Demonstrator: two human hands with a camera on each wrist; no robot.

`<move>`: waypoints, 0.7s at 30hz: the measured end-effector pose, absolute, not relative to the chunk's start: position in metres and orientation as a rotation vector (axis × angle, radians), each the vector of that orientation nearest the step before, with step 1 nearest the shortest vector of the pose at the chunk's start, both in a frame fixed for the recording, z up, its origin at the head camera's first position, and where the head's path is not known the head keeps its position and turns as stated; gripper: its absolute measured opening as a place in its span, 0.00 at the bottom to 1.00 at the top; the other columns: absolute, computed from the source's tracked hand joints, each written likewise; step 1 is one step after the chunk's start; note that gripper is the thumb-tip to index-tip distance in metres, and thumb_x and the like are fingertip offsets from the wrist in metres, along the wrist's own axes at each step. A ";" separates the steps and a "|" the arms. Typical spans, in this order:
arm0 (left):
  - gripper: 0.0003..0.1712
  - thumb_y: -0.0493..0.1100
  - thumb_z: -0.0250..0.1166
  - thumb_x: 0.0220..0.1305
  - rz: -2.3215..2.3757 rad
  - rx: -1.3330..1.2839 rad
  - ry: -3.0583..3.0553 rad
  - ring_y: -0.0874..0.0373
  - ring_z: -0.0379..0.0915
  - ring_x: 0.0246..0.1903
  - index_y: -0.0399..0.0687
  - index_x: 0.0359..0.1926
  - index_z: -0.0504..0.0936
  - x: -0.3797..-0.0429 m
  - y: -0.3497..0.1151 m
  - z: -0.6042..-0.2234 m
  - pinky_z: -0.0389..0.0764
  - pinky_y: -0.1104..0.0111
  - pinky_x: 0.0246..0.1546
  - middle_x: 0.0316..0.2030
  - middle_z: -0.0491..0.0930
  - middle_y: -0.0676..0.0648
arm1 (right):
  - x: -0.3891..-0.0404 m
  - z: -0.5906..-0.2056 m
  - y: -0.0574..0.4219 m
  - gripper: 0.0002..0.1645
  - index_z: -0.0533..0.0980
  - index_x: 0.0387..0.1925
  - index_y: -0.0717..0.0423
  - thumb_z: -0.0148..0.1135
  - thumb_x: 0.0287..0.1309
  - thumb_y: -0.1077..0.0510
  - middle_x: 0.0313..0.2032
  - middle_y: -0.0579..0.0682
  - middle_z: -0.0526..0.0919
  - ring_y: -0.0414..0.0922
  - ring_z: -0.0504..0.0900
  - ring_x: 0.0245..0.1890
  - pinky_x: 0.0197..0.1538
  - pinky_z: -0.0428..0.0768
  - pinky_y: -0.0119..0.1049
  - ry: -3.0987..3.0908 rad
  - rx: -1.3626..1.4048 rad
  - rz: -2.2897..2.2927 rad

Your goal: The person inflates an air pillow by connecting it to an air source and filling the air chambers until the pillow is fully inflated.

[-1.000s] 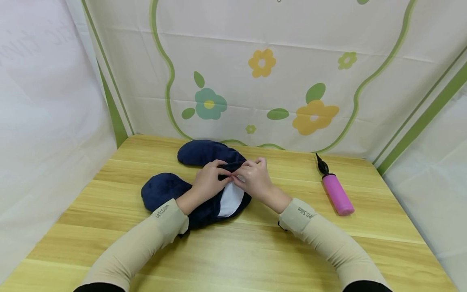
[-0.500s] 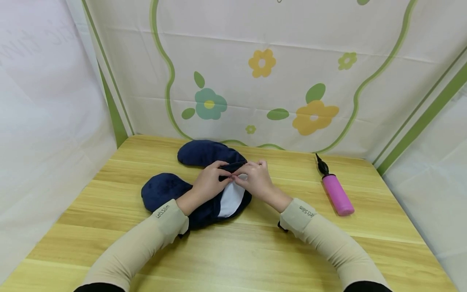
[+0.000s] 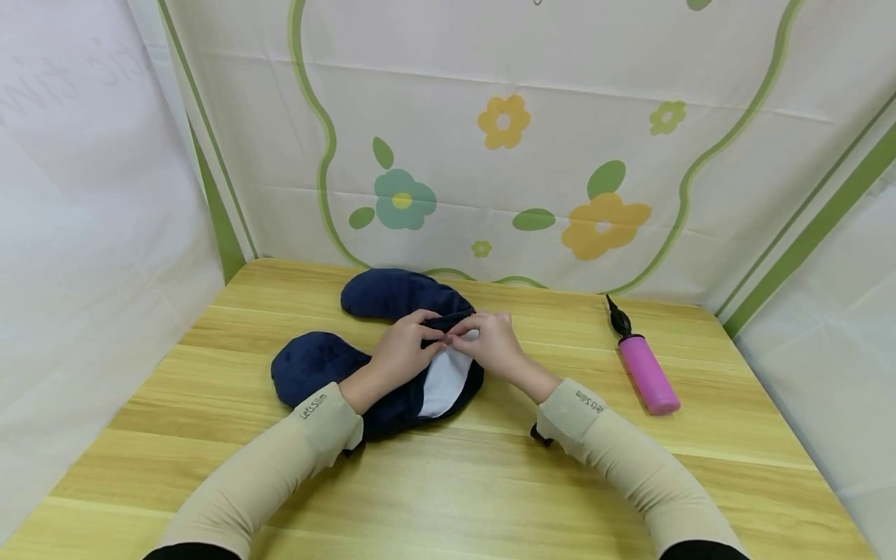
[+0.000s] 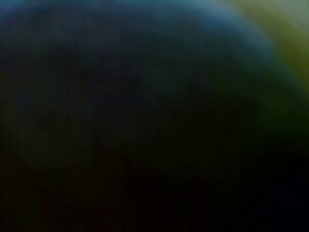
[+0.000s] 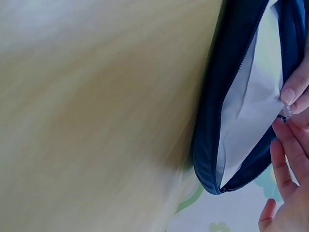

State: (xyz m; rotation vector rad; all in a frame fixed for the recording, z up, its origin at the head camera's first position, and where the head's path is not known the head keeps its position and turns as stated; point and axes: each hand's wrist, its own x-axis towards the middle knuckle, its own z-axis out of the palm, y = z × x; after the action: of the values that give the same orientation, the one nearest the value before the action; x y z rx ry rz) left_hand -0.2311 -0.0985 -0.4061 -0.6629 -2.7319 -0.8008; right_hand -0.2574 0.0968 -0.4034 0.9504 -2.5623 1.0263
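Observation:
A navy plush neck pillow [image 3: 315,367] lies on the table, its two rounded arms toward the left. Its zipper [image 5: 243,60] is undone, and a white inner liner [image 3: 444,383] shows in the gap. At this opening my left hand [image 3: 400,348] and right hand [image 3: 494,344] meet, thumbs and forefingers pinched together. Between the fingertips in the right wrist view sits a small clear plastic valve [image 5: 286,111]. The left wrist view is dark and blurred, with no hand to be made out.
A pink hand pump [image 3: 649,373] with a black nozzle lies to the right on the wooden table [image 3: 448,498]. Behind the table hangs a white cloth [image 3: 434,117] printed with flowers, and more cloth closes off both sides.
My right hand's fingers have shifted slightly at the opening, and its outer fingers are lower. The left hand, the pillow and the pump have stayed about where they were.

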 end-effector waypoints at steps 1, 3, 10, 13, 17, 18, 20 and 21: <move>0.14 0.42 0.73 0.66 -0.803 -0.666 -2.730 0.44 0.77 0.58 0.39 0.49 0.90 -0.231 -0.099 -0.406 0.80 0.54 0.54 0.61 0.78 0.41 | -0.258 -0.403 0.097 0.02 0.90 0.34 0.57 0.74 0.60 0.61 0.34 0.47 0.90 0.49 0.84 0.41 0.49 0.63 0.54 -2.578 0.936 1.054; 0.14 0.42 0.73 0.66 -0.802 -0.673 -2.728 0.44 0.77 0.58 0.39 0.49 0.90 -0.231 -0.099 -0.406 0.80 0.54 0.55 0.61 0.78 0.40 | -0.260 -0.403 0.096 0.02 0.90 0.33 0.56 0.73 0.60 0.61 0.34 0.47 0.90 0.48 0.85 0.41 0.52 0.63 0.55 -2.603 0.912 1.087; 0.13 0.41 0.72 0.67 -0.797 -0.698 -2.712 0.44 0.78 0.58 0.39 0.49 0.90 -0.230 -0.099 -0.406 0.80 0.54 0.54 0.61 0.79 0.40 | -0.264 -0.404 0.098 0.04 0.90 0.34 0.57 0.71 0.62 0.62 0.33 0.48 0.90 0.47 0.87 0.39 0.52 0.79 0.48 -2.668 0.853 1.232; 0.13 0.41 0.72 0.67 -0.802 -0.707 -2.711 0.44 0.78 0.57 0.39 0.50 0.90 -0.231 -0.100 -0.407 0.80 0.55 0.54 0.60 0.79 0.41 | -0.265 -0.403 0.099 0.04 0.90 0.34 0.58 0.71 0.63 0.63 0.34 0.49 0.90 0.47 0.86 0.39 0.40 0.83 0.39 -2.691 0.838 1.286; 0.13 0.39 0.71 0.68 -0.813 -0.729 -2.709 0.45 0.78 0.57 0.39 0.51 0.89 -0.231 -0.101 -0.408 0.80 0.56 0.54 0.60 0.79 0.41 | -0.266 -0.401 0.099 0.05 0.90 0.35 0.60 0.70 0.63 0.63 0.35 0.51 0.90 0.47 0.85 0.39 0.38 0.81 0.34 -2.709 0.819 1.343; 0.13 0.39 0.70 0.68 -0.816 -0.735 -2.708 0.45 0.78 0.57 0.39 0.51 0.89 -0.231 -0.101 -0.408 0.80 0.56 0.54 0.60 0.79 0.41 | -0.266 -0.401 0.099 0.05 0.90 0.36 0.60 0.70 0.63 0.63 0.36 0.51 0.90 0.47 0.85 0.39 0.38 0.81 0.34 -2.711 0.817 1.358; 0.13 0.38 0.70 0.68 -0.825 -0.745 -2.708 0.45 0.78 0.57 0.38 0.52 0.89 -0.232 -0.101 -0.408 0.80 0.57 0.55 0.60 0.79 0.41 | -0.266 -0.401 0.099 0.05 0.90 0.36 0.60 0.70 0.63 0.64 0.36 0.52 0.90 0.48 0.86 0.40 0.39 0.82 0.34 -2.721 0.805 1.387; 0.13 0.38 0.69 0.69 -0.830 -0.749 -2.708 0.45 0.78 0.57 0.38 0.52 0.89 -0.232 -0.101 -0.408 0.80 0.57 0.55 0.60 0.79 0.41 | -0.267 -0.401 0.099 0.05 0.90 0.36 0.61 0.69 0.64 0.64 0.36 0.52 0.90 0.48 0.86 0.40 0.39 0.82 0.35 -2.726 0.799 1.405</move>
State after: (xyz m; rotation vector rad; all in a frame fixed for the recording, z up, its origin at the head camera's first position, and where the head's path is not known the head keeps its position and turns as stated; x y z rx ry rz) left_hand -0.2318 -0.1012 -0.4082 -0.7486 -2.7077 -0.8299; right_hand -0.2667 0.0992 -0.4010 0.7988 -2.7265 1.4051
